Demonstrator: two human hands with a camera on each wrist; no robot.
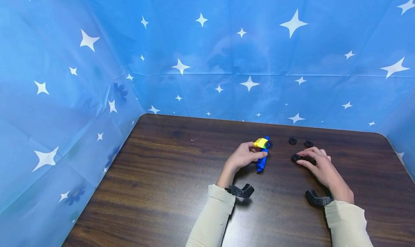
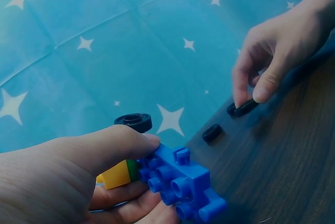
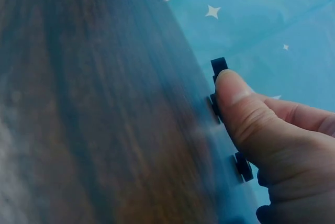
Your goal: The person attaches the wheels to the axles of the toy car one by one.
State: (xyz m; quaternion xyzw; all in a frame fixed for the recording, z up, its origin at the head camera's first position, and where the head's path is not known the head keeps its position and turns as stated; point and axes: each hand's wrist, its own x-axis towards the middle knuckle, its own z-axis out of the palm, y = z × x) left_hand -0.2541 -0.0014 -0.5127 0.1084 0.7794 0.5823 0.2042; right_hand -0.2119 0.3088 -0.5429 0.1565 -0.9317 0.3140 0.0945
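My left hand [image 1: 241, 156] grips a blue toy-brick vehicle base [image 2: 191, 177] between thumb and fingers. Round studs and small side pegs show on the base in the left wrist view. A yellow brick [image 1: 260, 143] is joined to it, with a bit of green [image 2: 133, 170] between. One black toy wheel [image 1: 269, 144] sits on the base's side, just beyond the left thumb. To the right, my right hand [image 1: 321, 171] pinches another black wheel [image 1: 295, 158] between thumb and fingertips, low over the table. The thumb partly covers this wheel in the right wrist view.
Two loose black wheels, one on the left [image 1: 293, 141] and one on the right [image 1: 308, 143], lie on the dark wooden table [image 1: 168, 160] beyond the right hand. A blue star-patterned cloth [image 1: 220, 59] hangs along the table's back and left side.
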